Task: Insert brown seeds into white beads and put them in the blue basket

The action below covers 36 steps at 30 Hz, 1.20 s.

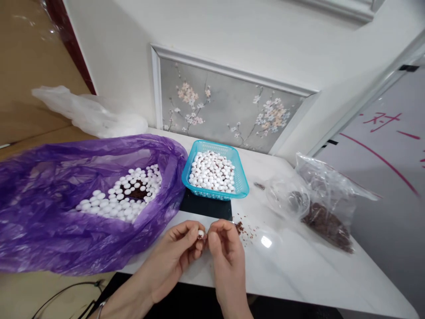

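Note:
Between the thumb and fingers of my left hand [181, 246] is a small white ball [200, 234] with a reddish-brown patch on its lower side. My right hand [227, 252] is closed in a pinch right beside the ball; whatever its fingertips hold is too small to make out. Just right of my hands, reddish-brown crumbs [239, 227] lie scattered on the white marbled table [285, 266]. Beyond my hands, a light-blue plastic basket [244, 179] holds many white balls with brown marks. To the left, plain white balls [124, 212] lie in an open purple plastic bag [56, 199] around a dark brown heap.
On the right, a clear bag [328, 221] of brown material leans near a whiteboard [388, 146]. Beside it lies a clear plastic container [285, 197]. A white plastic bag [96, 115] sits at the back left. A framed floral panel [226, 106] is on the wall behind.

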Each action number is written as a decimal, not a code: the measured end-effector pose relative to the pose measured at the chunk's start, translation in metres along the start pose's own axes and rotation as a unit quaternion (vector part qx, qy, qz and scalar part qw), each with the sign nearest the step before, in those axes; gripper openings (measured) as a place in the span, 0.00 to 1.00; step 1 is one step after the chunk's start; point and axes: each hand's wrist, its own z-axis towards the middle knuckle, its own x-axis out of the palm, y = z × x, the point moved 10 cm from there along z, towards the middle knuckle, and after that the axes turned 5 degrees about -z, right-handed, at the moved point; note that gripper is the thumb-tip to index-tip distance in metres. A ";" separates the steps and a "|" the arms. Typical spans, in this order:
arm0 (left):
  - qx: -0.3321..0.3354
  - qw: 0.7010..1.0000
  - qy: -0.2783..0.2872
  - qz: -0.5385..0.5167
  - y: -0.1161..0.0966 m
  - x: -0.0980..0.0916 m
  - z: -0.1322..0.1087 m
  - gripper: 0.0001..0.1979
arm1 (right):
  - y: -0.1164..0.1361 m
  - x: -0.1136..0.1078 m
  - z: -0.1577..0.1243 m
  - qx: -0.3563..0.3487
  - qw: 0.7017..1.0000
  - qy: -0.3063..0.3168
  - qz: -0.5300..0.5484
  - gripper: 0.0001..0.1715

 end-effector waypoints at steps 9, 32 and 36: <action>-0.022 0.996 -0.064 -0.054 -0.003 -0.012 -0.009 0.16 | -0.006 -0.012 -0.003 -0.010 0.999 -0.031 0.028 0.09; 0.189 0.981 -0.006 0.040 -0.099 0.047 0.035 0.13 | 0.013 -0.085 0.015 -0.049 0.922 -0.064 -0.380 0.15; 0.195 0.974 0.014 0.117 -0.102 0.062 0.043 0.24 | 0.008 -0.108 0.037 -0.032 0.895 -0.056 -0.441 0.14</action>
